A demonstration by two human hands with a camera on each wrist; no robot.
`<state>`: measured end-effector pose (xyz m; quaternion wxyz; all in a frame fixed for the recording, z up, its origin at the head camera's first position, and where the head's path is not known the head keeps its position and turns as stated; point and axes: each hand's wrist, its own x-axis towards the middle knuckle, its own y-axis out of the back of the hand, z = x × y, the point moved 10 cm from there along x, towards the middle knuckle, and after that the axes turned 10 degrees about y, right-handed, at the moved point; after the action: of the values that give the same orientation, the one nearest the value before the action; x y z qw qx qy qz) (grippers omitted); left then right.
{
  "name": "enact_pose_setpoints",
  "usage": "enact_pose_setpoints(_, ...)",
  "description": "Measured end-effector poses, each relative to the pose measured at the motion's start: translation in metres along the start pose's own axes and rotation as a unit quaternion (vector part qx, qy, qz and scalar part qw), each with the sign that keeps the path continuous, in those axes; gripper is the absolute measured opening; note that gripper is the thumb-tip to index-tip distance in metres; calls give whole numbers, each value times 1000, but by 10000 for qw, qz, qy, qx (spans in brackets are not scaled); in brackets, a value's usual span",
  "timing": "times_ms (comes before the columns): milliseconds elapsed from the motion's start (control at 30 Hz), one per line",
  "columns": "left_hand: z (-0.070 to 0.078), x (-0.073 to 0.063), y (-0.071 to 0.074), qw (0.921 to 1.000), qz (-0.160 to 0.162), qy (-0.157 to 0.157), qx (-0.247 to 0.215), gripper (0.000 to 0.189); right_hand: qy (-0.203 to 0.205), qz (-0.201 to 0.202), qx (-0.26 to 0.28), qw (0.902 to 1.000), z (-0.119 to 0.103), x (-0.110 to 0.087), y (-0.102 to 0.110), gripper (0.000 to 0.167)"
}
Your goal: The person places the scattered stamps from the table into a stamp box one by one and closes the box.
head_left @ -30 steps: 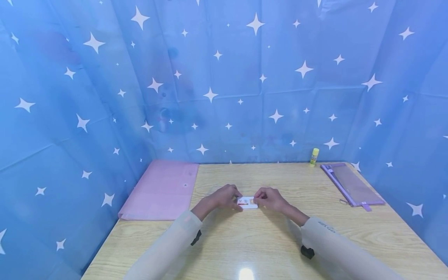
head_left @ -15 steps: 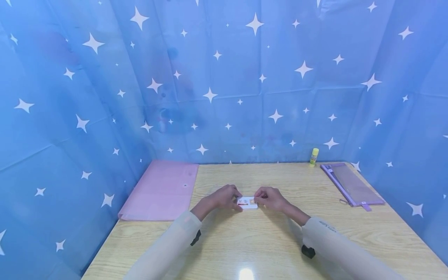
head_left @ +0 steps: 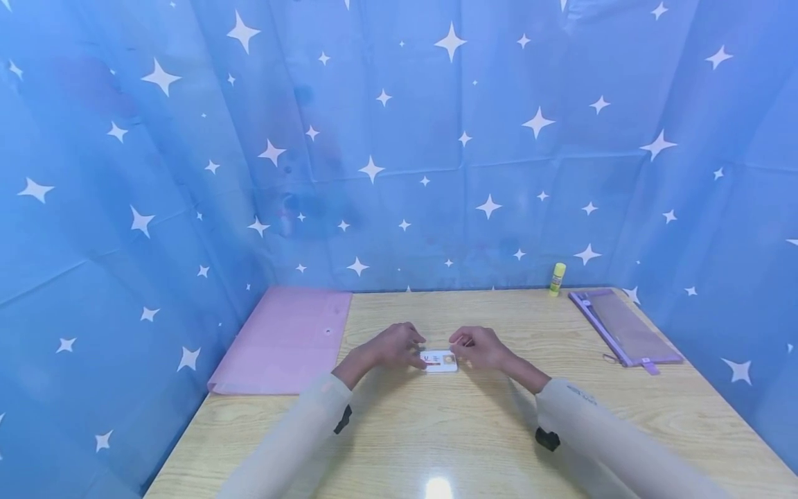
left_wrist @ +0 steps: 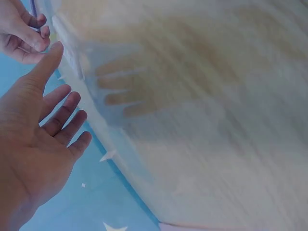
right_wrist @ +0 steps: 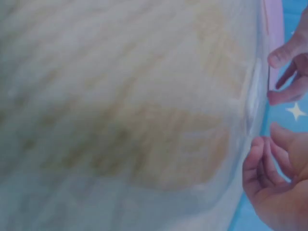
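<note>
A small flat white rectangular pack (head_left: 440, 361) with red and orange print lies on the table in the head view. In the left wrist view its pale edge (left_wrist: 68, 48) shows near the thumb. My left hand (head_left: 394, 345) is at the pack's left end, thumb near its edge, fingers spread and relaxed around nothing. At the other end, my right hand (head_left: 481, 348) has its fingertips right by the far right corner. The right wrist view shows that hand's fingers (right_wrist: 262, 166) loosely curled, with the thumb apart from them and nothing visible between.
A pink translucent folder (head_left: 287, 339) lies at the table's left. A yellow glue stick (head_left: 557, 279) stands at the back right, beside a purple mesh zip pouch (head_left: 630, 329). Blue star-printed curtains (head_left: 424, 138) surround the wooden table (head_left: 436, 430).
My left hand has drawn back left from the pack, its fingers coming off the end. My right hand has lifted slightly from its corner. The pack stays in place.
</note>
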<state>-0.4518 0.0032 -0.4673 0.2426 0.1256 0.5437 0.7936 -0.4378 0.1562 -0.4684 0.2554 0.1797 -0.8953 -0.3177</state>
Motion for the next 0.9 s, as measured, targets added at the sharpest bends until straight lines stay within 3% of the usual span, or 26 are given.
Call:
enact_pose_setpoints(233,-22,-7,20,9993,119,238,-265,59,233,-121,-223,9994,-14,22,-3,19)
enact_pose_setpoints(667,-44,-24,30,9983,160,510,-250,60,224,-431,-93,9988,-30,48,-27,25)
enact_pose_setpoints(900,-56,-34,36,9979,259,567,-176,62,738,-618,-106,9953,-44,64,-40,28)
